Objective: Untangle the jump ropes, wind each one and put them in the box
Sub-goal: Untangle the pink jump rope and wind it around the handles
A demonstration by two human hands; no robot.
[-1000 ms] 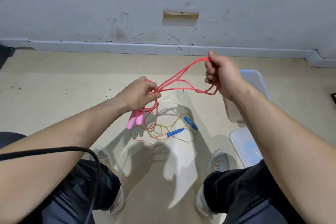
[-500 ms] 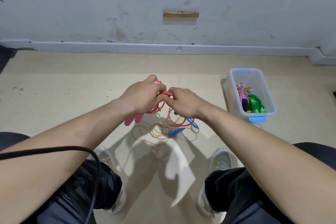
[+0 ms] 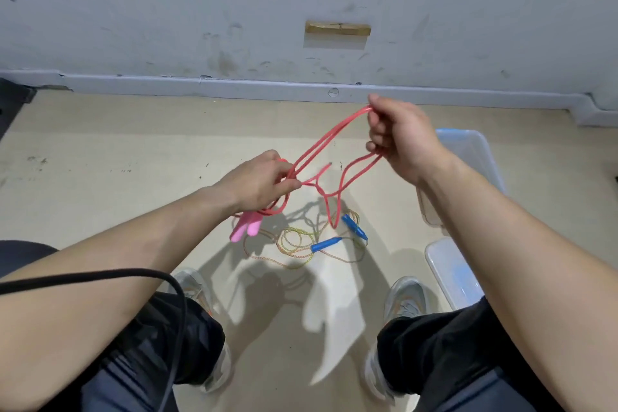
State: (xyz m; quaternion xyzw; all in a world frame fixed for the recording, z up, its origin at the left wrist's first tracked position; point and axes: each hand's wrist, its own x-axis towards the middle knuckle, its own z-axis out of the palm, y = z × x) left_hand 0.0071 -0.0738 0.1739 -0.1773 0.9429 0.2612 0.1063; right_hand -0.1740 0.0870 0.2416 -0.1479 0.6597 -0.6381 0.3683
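Observation:
A red jump rope (image 3: 329, 135) stretches in loops between my hands above the floor. My left hand (image 3: 257, 182) grips its bundled strands, and the rope's two pink handles (image 3: 245, 229) hang below that hand. My right hand (image 3: 401, 134), raised up and to the right, grips the far end of the loops. One slack loop sags between the hands. On the floor below lies a thin multicoloured jump rope (image 3: 297, 242) with two blue handles (image 3: 326, 243), loosely coiled. The clear plastic box (image 3: 478, 147) sits on the floor, mostly hidden behind my right arm.
The box's clear lid (image 3: 448, 269) lies on the floor by my right foot. My two shoes (image 3: 404, 299) flank the rope pile. A black cable (image 3: 100, 276) crosses my left forearm. A white wall with a baseboard (image 3: 234, 87) runs behind.
My right hand moved from beside the left hand up and to the right, drawing out new red loops. It now covers the box's contents. The left hand stayed in place.

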